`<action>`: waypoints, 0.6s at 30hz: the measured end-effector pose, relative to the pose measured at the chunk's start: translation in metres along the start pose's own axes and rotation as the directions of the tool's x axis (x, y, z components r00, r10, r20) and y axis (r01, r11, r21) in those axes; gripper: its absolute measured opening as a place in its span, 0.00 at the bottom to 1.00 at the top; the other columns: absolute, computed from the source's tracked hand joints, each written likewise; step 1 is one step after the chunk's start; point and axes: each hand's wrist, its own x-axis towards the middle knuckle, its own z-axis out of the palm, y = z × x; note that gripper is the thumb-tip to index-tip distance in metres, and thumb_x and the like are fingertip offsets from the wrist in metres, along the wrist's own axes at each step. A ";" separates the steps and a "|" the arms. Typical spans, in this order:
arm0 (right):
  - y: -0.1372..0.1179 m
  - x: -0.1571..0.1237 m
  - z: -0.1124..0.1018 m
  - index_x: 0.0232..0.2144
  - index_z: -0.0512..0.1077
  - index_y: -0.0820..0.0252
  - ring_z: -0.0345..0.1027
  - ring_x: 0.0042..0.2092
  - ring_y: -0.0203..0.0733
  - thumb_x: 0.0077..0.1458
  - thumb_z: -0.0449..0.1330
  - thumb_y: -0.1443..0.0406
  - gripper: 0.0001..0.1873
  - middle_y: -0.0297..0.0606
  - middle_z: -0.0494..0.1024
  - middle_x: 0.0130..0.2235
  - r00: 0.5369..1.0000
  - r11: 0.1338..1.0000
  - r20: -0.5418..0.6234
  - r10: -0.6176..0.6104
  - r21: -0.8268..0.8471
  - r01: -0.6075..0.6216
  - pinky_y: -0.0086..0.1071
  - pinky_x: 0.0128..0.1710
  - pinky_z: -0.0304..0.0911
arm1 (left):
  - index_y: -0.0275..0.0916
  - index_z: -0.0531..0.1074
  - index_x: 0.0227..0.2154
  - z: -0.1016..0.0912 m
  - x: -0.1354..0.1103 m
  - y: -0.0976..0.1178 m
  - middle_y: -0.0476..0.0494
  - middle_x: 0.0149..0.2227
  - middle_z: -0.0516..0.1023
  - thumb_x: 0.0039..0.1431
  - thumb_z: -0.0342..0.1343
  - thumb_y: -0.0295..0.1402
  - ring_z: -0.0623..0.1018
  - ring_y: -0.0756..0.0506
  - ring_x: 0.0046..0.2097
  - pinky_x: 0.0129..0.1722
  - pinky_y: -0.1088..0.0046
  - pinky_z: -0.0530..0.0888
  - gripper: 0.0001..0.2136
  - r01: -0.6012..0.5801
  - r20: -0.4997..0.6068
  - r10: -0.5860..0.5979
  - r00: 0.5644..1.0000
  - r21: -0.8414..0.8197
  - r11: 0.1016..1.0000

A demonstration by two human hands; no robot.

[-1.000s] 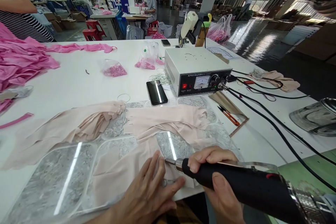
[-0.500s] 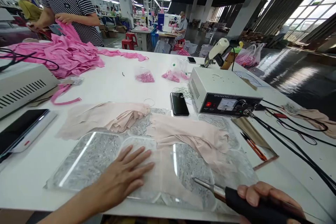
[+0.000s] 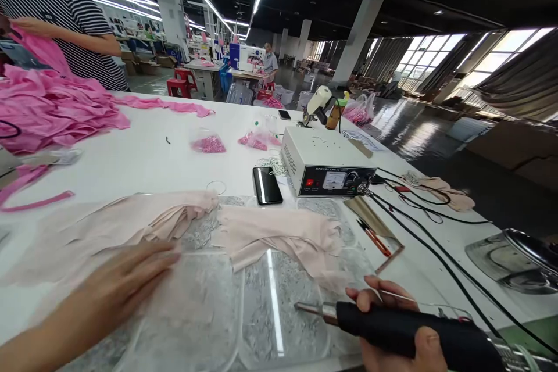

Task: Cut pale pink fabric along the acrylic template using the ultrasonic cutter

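Note:
My left hand (image 3: 117, 285), blurred by motion, lies with its fingers stretched over thin pale pink fabric (image 3: 183, 296) at the left of the clear plastic sheet (image 3: 300, 325) on the table. Next to its fingertips is a loose stack of pale pink fabric pieces (image 3: 131, 215). A second stack of pale pink pieces (image 3: 279, 224) lies across the middle of the sheet. My right hand (image 3: 392, 325) is wrapped round the black grip of a corded ultrasonic tool (image 3: 375, 322). Its pointed metal tip hovers over or touches the sheet; I cannot tell which.
A white control box (image 3: 335, 157) with a lit red switch stands behind, cables trailing right. Near it lie a phone (image 3: 267, 186), orange thread snips (image 3: 374, 238) and small bags of pink bits (image 3: 209, 143). Pink fabric (image 3: 56, 104) heaps at left; a person in stripes stands there.
My view has turned right. My left hand has slid left across the sheet, with the thin fabric under it moving left too. My right hand keeps hold of the ultrasonic tool.

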 end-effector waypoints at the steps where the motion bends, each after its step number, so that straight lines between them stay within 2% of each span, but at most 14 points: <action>1: 0.003 0.000 -0.005 0.37 0.77 0.58 0.73 0.28 0.42 0.50 0.63 0.43 0.26 0.39 0.79 0.33 1.000 1.000 0.011 0.015 0.017 -0.015 0.47 0.35 0.77 | 0.54 0.76 0.52 0.008 0.026 0.015 0.51 0.53 0.79 0.71 0.49 0.34 0.80 0.46 0.49 0.52 0.70 0.76 0.14 -0.029 -0.001 0.029 1.000 -0.065 0.997; 2: 0.007 0.000 -0.010 0.38 0.77 0.57 0.73 0.29 0.41 0.51 0.63 0.46 0.23 0.38 0.79 0.35 0.999 0.999 0.029 0.032 0.038 -0.033 0.46 0.36 0.77 | 0.48 0.78 0.49 0.018 0.054 0.029 0.46 0.50 0.80 0.72 0.48 0.34 0.80 0.44 0.47 0.50 0.69 0.77 0.13 -0.049 0.025 0.053 0.998 -0.127 0.991; 3: 0.010 0.000 -0.014 0.39 0.76 0.56 0.74 0.30 0.41 0.52 0.64 0.49 0.20 0.37 0.79 0.36 0.998 0.997 0.041 0.041 0.059 -0.044 0.45 0.37 0.77 | 0.44 0.78 0.49 0.029 0.082 0.043 0.40 0.51 0.78 0.72 0.47 0.33 0.79 0.42 0.50 0.52 0.65 0.76 0.14 -0.028 0.164 0.061 0.985 -0.198 0.980; 6: 0.015 -0.004 -0.021 0.47 0.74 0.51 0.76 0.37 0.41 0.51 0.67 0.56 0.21 0.36 0.78 0.43 0.996 0.991 0.047 0.073 0.106 -0.077 0.44 0.44 0.76 | 0.42 0.77 0.48 0.068 0.156 0.073 0.40 0.50 0.77 0.69 0.55 0.33 0.78 0.42 0.49 0.51 0.65 0.76 0.10 -0.048 0.275 0.125 0.953 -0.269 0.962; 8: 0.014 -0.009 -0.020 0.52 0.71 0.46 0.76 0.43 0.43 0.52 0.68 0.58 0.25 0.37 0.78 0.48 0.992 0.984 0.014 0.127 0.128 -0.127 0.45 0.48 0.74 | 0.38 0.75 0.48 0.092 0.191 0.081 0.40 0.49 0.76 0.67 0.59 0.34 0.79 0.43 0.47 0.48 0.64 0.78 0.10 -0.036 0.340 0.146 0.929 -0.311 0.950; 10: 0.012 -0.013 -0.017 0.52 0.71 0.46 0.76 0.46 0.45 0.52 0.69 0.59 0.25 0.38 0.78 0.50 0.986 0.976 -0.032 0.163 0.150 -0.157 0.46 0.48 0.74 | 0.36 0.72 0.51 0.109 0.211 0.081 0.40 0.51 0.75 0.68 0.59 0.37 0.78 0.43 0.47 0.46 0.60 0.78 0.13 -0.017 0.404 0.167 0.899 -0.350 0.937; 12: 0.010 -0.017 -0.013 0.50 0.72 0.47 0.76 0.45 0.47 0.52 0.69 0.60 0.23 0.39 0.78 0.49 0.983 0.971 -0.061 0.175 0.176 -0.162 0.49 0.48 0.74 | 0.36 0.71 0.53 0.118 0.222 0.078 0.39 0.52 0.74 0.69 0.58 0.38 0.78 0.42 0.48 0.47 0.58 0.78 0.15 0.010 0.449 0.175 0.876 -0.380 0.925; 14: 0.011 -0.019 -0.010 0.50 0.72 0.47 0.76 0.44 0.48 0.51 0.69 0.59 0.22 0.39 0.78 0.49 0.978 0.963 -0.077 0.192 0.209 -0.172 0.51 0.49 0.74 | 0.37 0.70 0.54 0.118 0.226 0.073 0.39 0.53 0.74 0.69 0.58 0.38 0.78 0.41 0.49 0.48 0.58 0.78 0.15 0.035 0.473 0.176 0.863 -0.403 0.914; 18: 0.018 -0.018 -0.006 0.51 0.71 0.44 0.76 0.43 0.48 0.50 0.68 0.57 0.24 0.36 0.77 0.50 0.967 0.936 -0.095 0.238 0.289 -0.202 0.53 0.49 0.73 | 0.37 0.71 0.54 0.107 0.234 0.068 0.39 0.53 0.74 0.69 0.58 0.38 0.78 0.41 0.49 0.48 0.58 0.78 0.15 0.069 0.484 0.166 0.859 -0.431 0.900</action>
